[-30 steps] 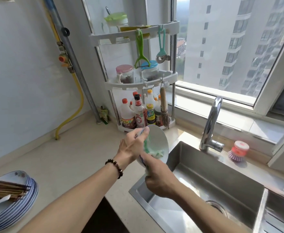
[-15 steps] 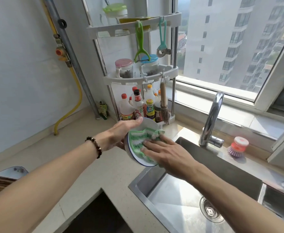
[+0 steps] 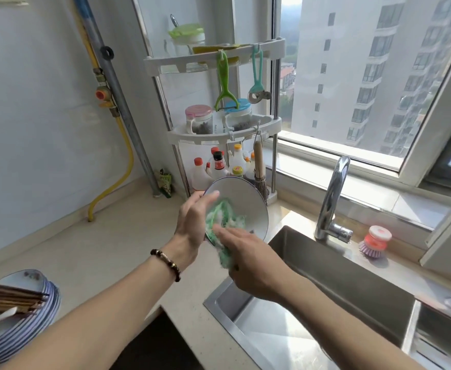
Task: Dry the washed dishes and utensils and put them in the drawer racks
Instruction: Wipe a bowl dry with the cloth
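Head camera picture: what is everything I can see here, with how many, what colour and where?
bowl: one, white with blue rim, held above the counter left of the sink
cloth: one, green and white, inside the bowl
plates: one stack, white with blue rims, bottom left
chopsticks: a bundle, brown, on the plates
sink: one, steel, lower right
tap: one, chrome, behind the sink
dish brush: one, red and purple, on the ledge
corner shelf: one, white, with jars, bottles, peelers
left hand: grips the bowl's rim
right hand: fingers press the cloth
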Demonstrator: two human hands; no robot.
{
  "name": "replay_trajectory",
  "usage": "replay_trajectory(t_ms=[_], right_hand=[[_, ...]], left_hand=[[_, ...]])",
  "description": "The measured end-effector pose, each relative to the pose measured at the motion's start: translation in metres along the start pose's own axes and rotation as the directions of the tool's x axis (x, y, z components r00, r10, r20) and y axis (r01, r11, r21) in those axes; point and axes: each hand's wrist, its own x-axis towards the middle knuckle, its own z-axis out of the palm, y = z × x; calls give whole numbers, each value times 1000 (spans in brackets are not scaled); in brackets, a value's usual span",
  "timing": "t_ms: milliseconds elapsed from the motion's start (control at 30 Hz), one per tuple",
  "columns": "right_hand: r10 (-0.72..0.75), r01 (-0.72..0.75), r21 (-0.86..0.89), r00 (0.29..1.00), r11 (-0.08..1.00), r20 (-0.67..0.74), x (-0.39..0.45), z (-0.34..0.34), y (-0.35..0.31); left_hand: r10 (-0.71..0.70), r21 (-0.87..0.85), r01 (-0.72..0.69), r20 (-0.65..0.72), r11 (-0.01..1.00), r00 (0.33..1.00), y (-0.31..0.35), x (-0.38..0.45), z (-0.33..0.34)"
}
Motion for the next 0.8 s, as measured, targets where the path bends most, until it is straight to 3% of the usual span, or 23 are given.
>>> replay_trajectory(t_ms=[67,133,167,233,300,333,400,467,533,600,667,733,800], right_hand=[[-86,107,-348,993,932,76,-11,-3,21],[-42,81,-490,995,868,89,-7,-4,24],[7,39,-443,995,896,102,-3,-3,17],[140,-125,-116,982,985,129,4,0,-7],[186,-213,152,967,965,175,6,-6,-21],[152,-179,118,967,977,205,3,-10,-20],[78,-29,-189,964,982,253,-3,-19,-1],[68,73,-451,955,890,288,-3,-25,19],[136,-7,-421,951,907,276,2,-25,14],[212,-184,-115,927,976,310,7,-21,-9],[211,-266,118,913,957,349,4,-19,-20],[158,-165,-7,930,986,331,-6,-21,-6],[26,62,-303,960,951,278,-11,-19,22]], left_hand=[[32,83,-36,46,996,998,3,0,-9],[68,144,-71,30,987,997,2,-2,-7],[73,150,-72,-3,986,997,1,-2,-4],[51,110,-42,-82,993,995,-1,-2,1],[24,65,-17,-117,998,993,-4,-3,1],[13,76,-5,-104,997,995,-4,-3,-1],[-9,150,14,-32,989,999,-2,0,-5],[-20,251,13,28,968,999,0,0,-7],[-1,289,-1,7,957,1000,1,1,-4],[21,264,-12,-32,965,999,-2,1,1],[19,274,-8,-37,962,999,-3,1,2],[-36,316,27,22,949,999,1,1,-5],[-135,357,81,131,930,982,6,4,-13]])
